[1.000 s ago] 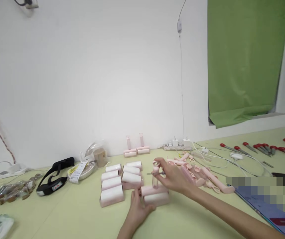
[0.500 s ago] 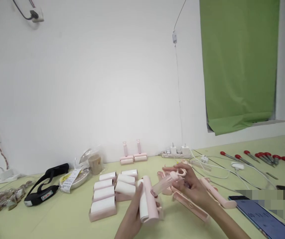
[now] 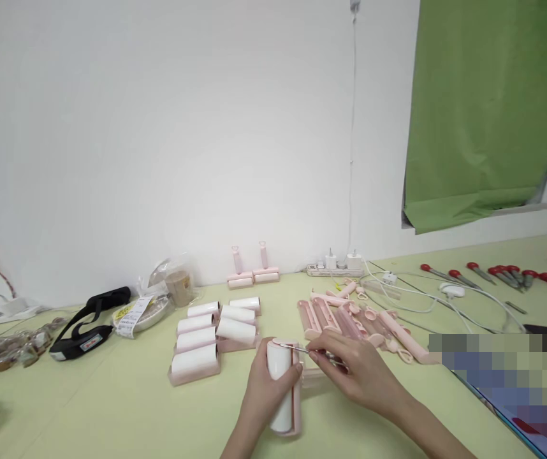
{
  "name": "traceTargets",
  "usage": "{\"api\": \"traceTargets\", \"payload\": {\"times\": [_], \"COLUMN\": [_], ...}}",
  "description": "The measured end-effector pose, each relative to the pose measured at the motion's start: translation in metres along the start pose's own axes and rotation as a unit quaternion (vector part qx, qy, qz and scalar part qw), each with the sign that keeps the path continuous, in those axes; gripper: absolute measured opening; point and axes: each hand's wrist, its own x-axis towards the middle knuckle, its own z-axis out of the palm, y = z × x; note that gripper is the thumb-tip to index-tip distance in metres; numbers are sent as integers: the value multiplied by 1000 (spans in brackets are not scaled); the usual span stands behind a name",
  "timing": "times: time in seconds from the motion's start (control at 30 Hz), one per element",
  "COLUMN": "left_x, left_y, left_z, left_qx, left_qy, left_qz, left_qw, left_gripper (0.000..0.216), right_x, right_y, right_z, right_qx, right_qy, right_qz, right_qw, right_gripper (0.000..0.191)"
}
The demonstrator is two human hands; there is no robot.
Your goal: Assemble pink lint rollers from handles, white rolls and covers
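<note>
My left hand is wrapped round a white lint roller in a pink holder, held upright above the green table. My right hand pinches a thin metal tool whose tip rests at the top of that roller. A pale pink handle part lies beneath my right hand. Several white rolls in pink trays lie just to the left. A pile of loose pink handles sits to the right of my hands.
Two assembled pink rollers stand by the wall, beside a power strip with white cables. Red-handled screwdrivers lie at far right. A black strap device, wrapped packets and a blurred flat object also lie here.
The roller in my left hand went from lying on the table to standing upright. My right hand left the handle's top and now holds a thin tool against the roller's upper end.
</note>
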Motion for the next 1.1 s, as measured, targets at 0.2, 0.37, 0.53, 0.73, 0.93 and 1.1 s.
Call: {"api": "traceTargets", "payload": {"times": [0.2,0.37,0.53,0.73,0.93,1.1], "left_x": [-4,-5,-5,-8,-9,-3], "left_y": [8,9,4,0,1,15], "left_z": [3,5,7,14,19,33], "left_qx": [18,7,12,-22,13,70], "left_qy": [-20,-42,-38,-36,17,50], "left_qz": [-12,12,34,40,0,3], "left_qw": [1000,999,999,998,1000,996], "left_gripper": [25,21,22,23,24,25], "right_x": [1,-1,-4,-10,-9,-1], "right_y": [-2,-13,-22,-24,-29,-19], "right_z": [-22,-32,-24,3,7,0], "right_qx": [-84,-86,-139,-263,-326,-304], "right_qy": [-29,-86,-80,-76,-122,-118], "right_qz": [-12,22,44,43,98,121], "right_qw": [996,992,986,961,932,937], "right_gripper": [21,22,24,37,49,41]}}
